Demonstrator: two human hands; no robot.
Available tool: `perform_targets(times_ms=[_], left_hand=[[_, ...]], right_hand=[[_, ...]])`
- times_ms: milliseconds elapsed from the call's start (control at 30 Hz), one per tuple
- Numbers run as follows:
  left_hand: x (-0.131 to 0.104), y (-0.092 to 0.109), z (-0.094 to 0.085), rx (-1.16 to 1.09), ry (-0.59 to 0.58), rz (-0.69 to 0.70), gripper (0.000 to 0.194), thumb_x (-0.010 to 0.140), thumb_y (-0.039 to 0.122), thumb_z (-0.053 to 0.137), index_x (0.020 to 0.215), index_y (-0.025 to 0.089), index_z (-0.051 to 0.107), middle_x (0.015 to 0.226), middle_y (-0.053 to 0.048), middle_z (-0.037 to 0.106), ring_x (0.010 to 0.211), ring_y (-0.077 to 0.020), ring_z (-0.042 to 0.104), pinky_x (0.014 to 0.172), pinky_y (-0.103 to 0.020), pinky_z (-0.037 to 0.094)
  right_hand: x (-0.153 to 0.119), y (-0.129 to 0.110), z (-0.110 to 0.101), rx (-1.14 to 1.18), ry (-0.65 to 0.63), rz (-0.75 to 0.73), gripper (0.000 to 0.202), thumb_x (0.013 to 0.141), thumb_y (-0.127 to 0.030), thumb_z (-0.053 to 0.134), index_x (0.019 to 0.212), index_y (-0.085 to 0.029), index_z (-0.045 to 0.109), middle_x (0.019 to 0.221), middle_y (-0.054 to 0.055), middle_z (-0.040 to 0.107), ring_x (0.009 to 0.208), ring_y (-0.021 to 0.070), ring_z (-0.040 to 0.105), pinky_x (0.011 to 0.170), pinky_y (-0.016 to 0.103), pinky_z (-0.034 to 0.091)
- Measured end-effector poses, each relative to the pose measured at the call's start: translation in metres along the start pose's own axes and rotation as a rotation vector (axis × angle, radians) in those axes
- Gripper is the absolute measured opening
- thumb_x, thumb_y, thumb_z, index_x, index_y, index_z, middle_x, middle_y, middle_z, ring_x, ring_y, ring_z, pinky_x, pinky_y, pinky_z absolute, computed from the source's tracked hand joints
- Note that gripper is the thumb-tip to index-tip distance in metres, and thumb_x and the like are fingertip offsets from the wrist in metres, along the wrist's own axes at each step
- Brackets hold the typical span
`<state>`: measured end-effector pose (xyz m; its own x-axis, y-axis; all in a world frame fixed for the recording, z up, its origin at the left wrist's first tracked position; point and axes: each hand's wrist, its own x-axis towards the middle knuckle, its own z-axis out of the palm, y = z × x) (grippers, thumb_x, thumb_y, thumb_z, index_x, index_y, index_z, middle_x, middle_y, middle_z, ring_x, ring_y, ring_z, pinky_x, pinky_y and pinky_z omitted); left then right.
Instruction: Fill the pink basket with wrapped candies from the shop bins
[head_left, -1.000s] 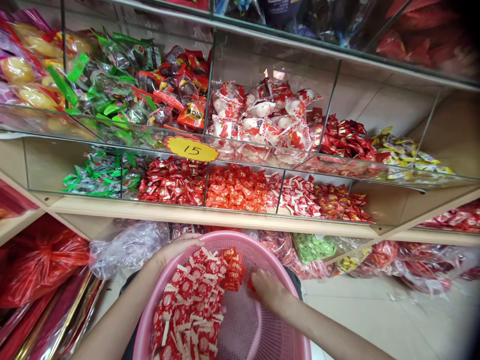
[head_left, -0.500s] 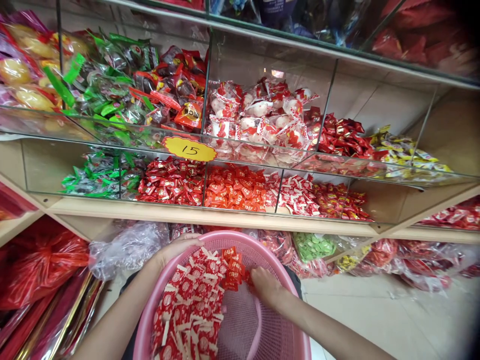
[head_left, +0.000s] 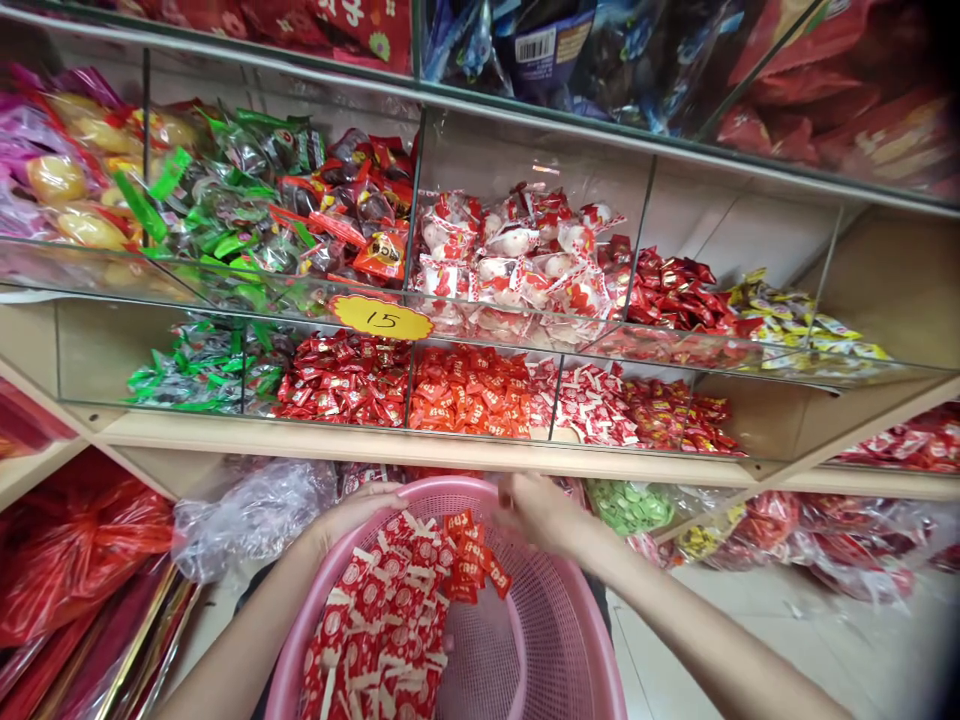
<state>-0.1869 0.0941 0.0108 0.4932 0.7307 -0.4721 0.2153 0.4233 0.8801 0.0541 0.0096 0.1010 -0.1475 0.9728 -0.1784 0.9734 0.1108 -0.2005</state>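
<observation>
A pink plastic basket (head_left: 570, 610) with mesh walls is in front of me. My left hand (head_left: 364, 508) grips its far left rim, the fingers partly hidden over the edge. Many small red-and-white wrapped candies (head_left: 390, 620) fill the basket's left side. Beside them, near the back wall, lies a small group of orange-red wrapped candies (head_left: 469, 560). My right hand (head_left: 536, 512) is over the basket's far right rim, its fingers smeared by motion, so whether anything is in them cannot be seen.
Behind the basket stands a wooden shelf (head_left: 420, 448) with glass-fronted bins. Orange-red candies (head_left: 469, 390) fill a lower bin, with other candies on both sides. A yellow price tag (head_left: 382, 317) reads 15. Bagged candies (head_left: 630, 508) and a red bag (head_left: 82, 560) are below.
My right hand has left the orange-red candies in the basket and moved up and forward to the far rim. My left hand stays on the rim. The view has tilted up slightly.
</observation>
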Motion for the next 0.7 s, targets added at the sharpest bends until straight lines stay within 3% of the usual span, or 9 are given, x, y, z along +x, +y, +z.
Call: perform_targets(times_ms=[133, 333, 567, 700], left_hand=[[0.003, -0.001, 0.0, 0.03, 0.098, 0.012, 0.034, 0.054, 0.032, 0.068, 0.085, 0.019, 0.064, 0.081, -0.001, 0.067, 0.073, -0.0162, 0.061, 0.066, -0.022, 0.046], [0.011, -0.006, -0.003, -0.001, -0.047, 0.042, 0.035, 0.058, 0.032, 0.065, 0.089, 0.016, 0.064, 0.075, -0.003, 0.068, 0.068, -0.0168, 0.061, 0.064, -0.025, 0.046], [0.011, -0.008, -0.001, -0.074, -0.029, 0.013, 0.039, 0.057, 0.031, 0.066, 0.093, 0.018, 0.062, 0.074, -0.001, 0.067, 0.066, -0.0162, 0.061, 0.061, -0.026, 0.046], [0.007, -0.005, 0.001, -0.088, -0.025, 0.022, 0.037, 0.056, 0.031, 0.067, 0.09, 0.017, 0.063, 0.072, -0.001, 0.066, 0.064, -0.0153, 0.061, 0.061, -0.025, 0.046]], right_hand=[[0.04, -0.004, -0.042, 0.139, 0.229, -0.219, 0.019, 0.081, -0.027, 0.042, 0.081, -0.015, 0.056, 0.068, 0.002, 0.058, 0.061, 0.0097, 0.05, 0.056, 0.02, 0.032], [0.106, -0.023, -0.052, 0.052, 0.391, -0.319, 0.016, 0.08, -0.023, 0.044, 0.092, -0.016, 0.051, 0.091, 0.006, 0.055, 0.08, 0.0125, 0.051, 0.068, 0.022, 0.035], [0.133, -0.056, -0.05, -0.239, 0.36, -0.199, 0.025, 0.076, -0.029, 0.05, 0.097, -0.015, 0.05, 0.098, 0.01, 0.054, 0.091, 0.0215, 0.051, 0.069, 0.028, 0.04], [0.134, -0.055, -0.054, -0.217, 0.283, -0.177, 0.026, 0.076, -0.024, 0.048, 0.101, -0.015, 0.049, 0.1, 0.011, 0.055, 0.09, 0.0216, 0.053, 0.07, 0.03, 0.041]])
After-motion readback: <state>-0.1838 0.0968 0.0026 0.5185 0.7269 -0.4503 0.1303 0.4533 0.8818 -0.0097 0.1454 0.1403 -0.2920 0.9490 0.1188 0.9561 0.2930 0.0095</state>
